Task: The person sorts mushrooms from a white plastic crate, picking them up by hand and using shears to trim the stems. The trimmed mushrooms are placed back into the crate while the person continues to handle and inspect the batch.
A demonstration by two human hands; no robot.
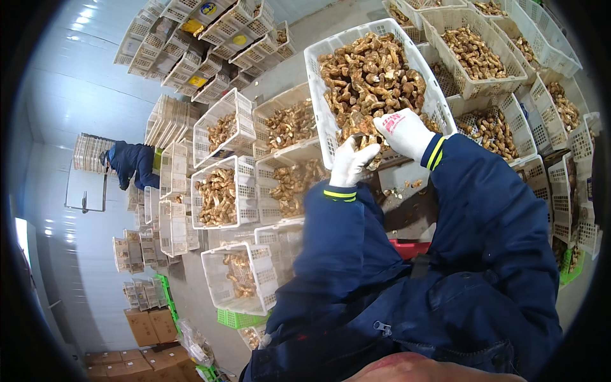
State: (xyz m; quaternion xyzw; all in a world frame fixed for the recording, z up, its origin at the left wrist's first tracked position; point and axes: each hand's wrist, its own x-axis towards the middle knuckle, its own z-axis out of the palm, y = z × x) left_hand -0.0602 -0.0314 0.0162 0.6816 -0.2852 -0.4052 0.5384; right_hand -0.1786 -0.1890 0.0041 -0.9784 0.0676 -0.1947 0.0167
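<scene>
A white perforated plastic crate (321,95) heaped with brown, thick-stemmed mushrooms (372,76) stands before me. My left hand (351,160), in a white glove with darkened fingertips, grips a mushroom (369,141) over the crate's near edge. Close beside it, my right hand (403,131) wears a white glove with red print. Its fingers curl down against the mushrooms, and its palm side is hidden, so whatever it may hold does not show.
More mushroom crates stand left (237,191) and right (477,86). Crate stacks (210,43) line the wall. A person (136,162) in dark clothing bends among crates. Cardboard boxes (150,327) sit lower left. Mushroom scraps (392,193) lie below my hands; something red (410,248) is between my legs.
</scene>
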